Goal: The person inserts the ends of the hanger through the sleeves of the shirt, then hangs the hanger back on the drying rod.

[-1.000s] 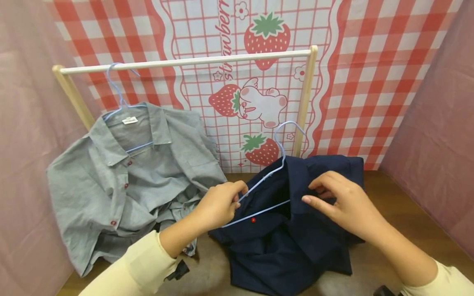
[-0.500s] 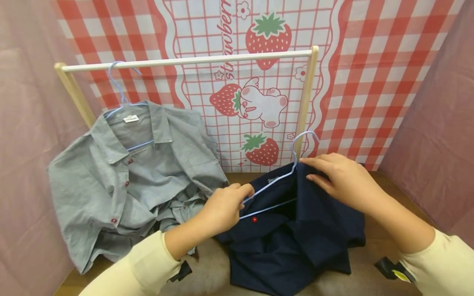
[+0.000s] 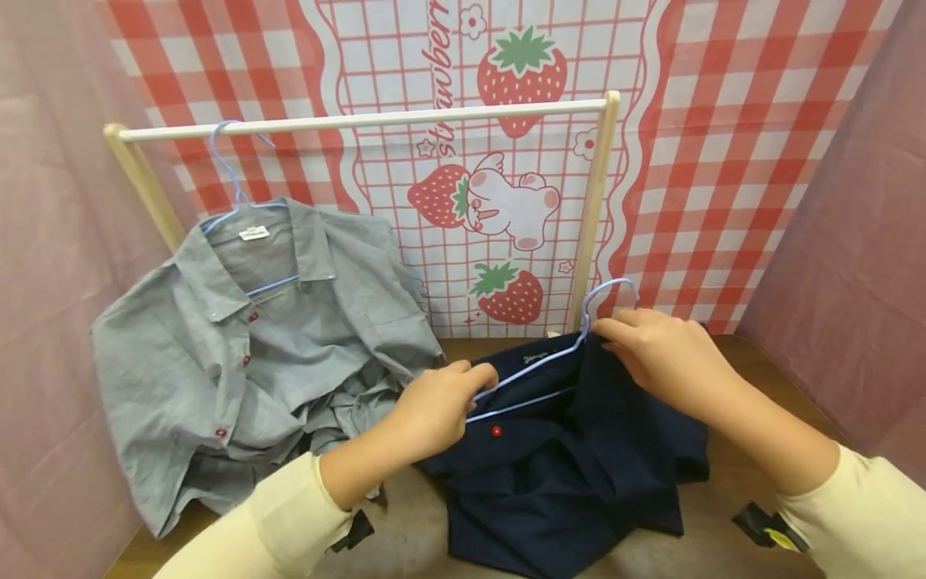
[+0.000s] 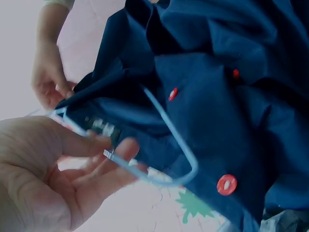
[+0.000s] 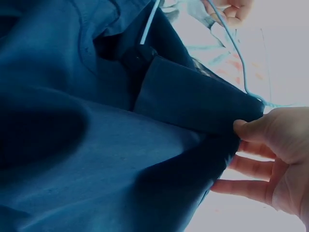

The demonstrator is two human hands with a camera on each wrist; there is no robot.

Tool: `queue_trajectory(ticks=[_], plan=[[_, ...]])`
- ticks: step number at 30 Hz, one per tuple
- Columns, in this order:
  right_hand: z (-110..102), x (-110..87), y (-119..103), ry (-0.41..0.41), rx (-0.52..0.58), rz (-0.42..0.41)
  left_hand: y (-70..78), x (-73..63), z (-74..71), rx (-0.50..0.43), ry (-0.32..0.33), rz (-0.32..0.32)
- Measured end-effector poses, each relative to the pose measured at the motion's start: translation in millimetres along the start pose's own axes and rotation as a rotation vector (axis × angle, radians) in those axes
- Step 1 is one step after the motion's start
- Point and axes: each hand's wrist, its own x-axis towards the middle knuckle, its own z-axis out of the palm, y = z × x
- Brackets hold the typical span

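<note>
A navy shirt (image 3: 571, 498) with red buttons (image 4: 227, 184) lies rumpled on the table, its neck opening facing up. Part of a light blue hanger (image 3: 519, 375) is inside that opening, and its hook stands up above the collar. My left hand (image 3: 434, 406) grips the hanger's left end, thumb and fingers around the wire in the left wrist view. Close to the hook, my right hand (image 3: 661, 354) pinches the shirt's collar (image 5: 193, 96), thumb in front and fingers behind the cloth. Fabric hides the hanger's right end.
A clothes rack (image 3: 362, 121) with a white bar stands behind. From its left side hangs a grey shirt (image 3: 362, 314) on another blue hanger (image 3: 235, 181), beside my left forearm. A strawberry-print cloth (image 3: 506, 201) covers the back, with pink curtains (image 3: 846, 241) at the sides.
My right hand has come in to the collar, taken hold of it and drawn it over the hanger. The hook has shifted right and lower; my left hand has moved slightly right.
</note>
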Motion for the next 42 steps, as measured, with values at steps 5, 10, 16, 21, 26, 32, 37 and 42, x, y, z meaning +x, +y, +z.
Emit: queue_trajectory(ticks=[5, 10, 16, 21, 26, 32, 37, 42], plan=[[3, -3.4, 2, 0.002, -0.004, -0.024, -15.9, 3.1, -10.4, -0.203, -0.145, 0.088], [2, -7.5, 5, 0.019, 0.013, -0.029, -35.6, 3.6, -15.9, -0.424, -0.249, 0.051], [2, -12.4, 9, 0.049, 0.023, -0.031, -57.2, 0.2, -7.1, -0.439, -0.07, -0.067], [3, -16.7, 12, 0.064, 0.047, -0.03, -77.9, -6.9, 10.9, -0.405, 0.034, -0.154], [5, -21.6, 16, 0.09, 0.074, -0.036, -99.8, -15.1, 31.6, -0.462, -0.027, -0.212], [9, -24.3, 20, 0.111, 0.071, -0.011, -106.4, -26.8, 41.4, -0.447, 0.009, -0.24], [15, -25.4, 21, 0.09, 0.052, 0.034, -94.5, -38.5, 24.2, -0.451, 0.098, -0.284], [22, -26.3, 22, 0.077, 0.027, 0.042, -78.4, -42.3, -2.2, -0.416, 0.223, -0.288]])
